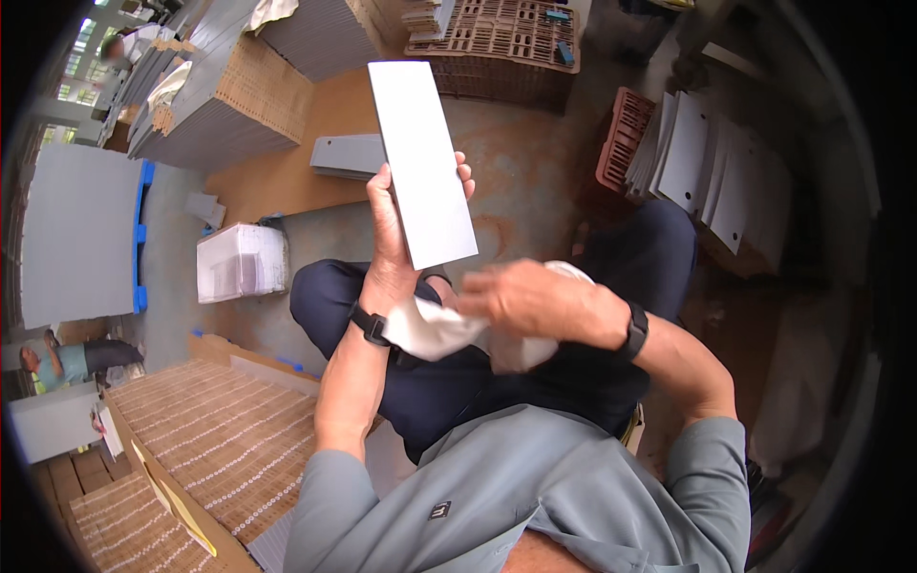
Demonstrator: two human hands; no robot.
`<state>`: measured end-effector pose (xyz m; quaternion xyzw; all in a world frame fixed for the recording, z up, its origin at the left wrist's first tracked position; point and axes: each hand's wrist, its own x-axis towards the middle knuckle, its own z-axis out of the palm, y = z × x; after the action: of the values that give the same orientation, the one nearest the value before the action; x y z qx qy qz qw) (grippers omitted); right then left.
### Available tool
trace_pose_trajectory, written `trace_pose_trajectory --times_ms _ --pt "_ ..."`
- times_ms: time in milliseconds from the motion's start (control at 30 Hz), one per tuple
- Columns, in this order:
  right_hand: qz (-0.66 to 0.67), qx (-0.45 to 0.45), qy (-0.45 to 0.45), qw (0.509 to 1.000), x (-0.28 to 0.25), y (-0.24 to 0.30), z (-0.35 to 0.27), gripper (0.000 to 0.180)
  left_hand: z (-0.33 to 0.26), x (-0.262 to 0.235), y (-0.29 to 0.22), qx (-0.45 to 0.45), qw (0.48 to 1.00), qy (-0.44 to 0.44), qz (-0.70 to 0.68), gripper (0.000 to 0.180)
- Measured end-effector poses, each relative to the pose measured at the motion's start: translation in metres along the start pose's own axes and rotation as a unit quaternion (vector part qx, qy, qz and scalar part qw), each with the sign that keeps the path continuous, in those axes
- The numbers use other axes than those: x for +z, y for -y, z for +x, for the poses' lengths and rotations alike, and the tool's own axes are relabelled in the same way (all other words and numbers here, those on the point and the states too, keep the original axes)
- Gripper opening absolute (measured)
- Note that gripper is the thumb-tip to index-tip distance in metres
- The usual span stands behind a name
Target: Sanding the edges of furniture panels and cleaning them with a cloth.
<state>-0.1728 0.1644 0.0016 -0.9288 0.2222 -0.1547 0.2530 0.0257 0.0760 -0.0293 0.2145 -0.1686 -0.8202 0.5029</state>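
A long white rectangular panel [420, 162] stands tilted up in front of me. My left hand [388, 229] grips it by its lower part, thumb on the left edge and fingertips curling round the right edge. Above my lap is my right hand [544, 301], smeared by motion, with a white cloth [435, 329] bunched in and below it. Part of the cloth hangs toward my left wrist, and a bit shows above the back of the right hand. The right palm is hidden.
A stack of grey panels [349, 155] lies on brown cardboard ahead. Larger stacks [229, 95] rise at the far left, near a white box [243, 263]. A brown plastic crate [492, 33] stands ahead; upright grey panels [712, 172] lean at right. Many-layered panels [220, 439] are stacked at left.
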Motion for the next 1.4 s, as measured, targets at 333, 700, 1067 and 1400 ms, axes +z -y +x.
trace_pose_trajectory --times_ms 333,700,1067,1400 --pt "0.062 0.148 0.193 0.968 0.016 0.084 -0.141 0.048 0.019 0.044 -0.023 -0.005 0.996 0.082 0.017 0.077" --pt "-0.103 0.382 -0.243 0.886 -0.156 -0.231 -0.066 0.023 0.066 0.04 -0.036 -0.086 0.994 0.054 0.045 0.078" --pt "-0.207 0.638 -0.168 0.722 -0.101 -0.477 -0.012 0.06 0.082 0.039 -0.034 -0.144 0.987 0.024 0.062 0.079" --pt "0.03 0.474 -0.421 0.773 -0.144 -0.428 -0.023 0.045 0.082 0.035 -0.025 -0.18 0.981 0.056 0.048 0.084"
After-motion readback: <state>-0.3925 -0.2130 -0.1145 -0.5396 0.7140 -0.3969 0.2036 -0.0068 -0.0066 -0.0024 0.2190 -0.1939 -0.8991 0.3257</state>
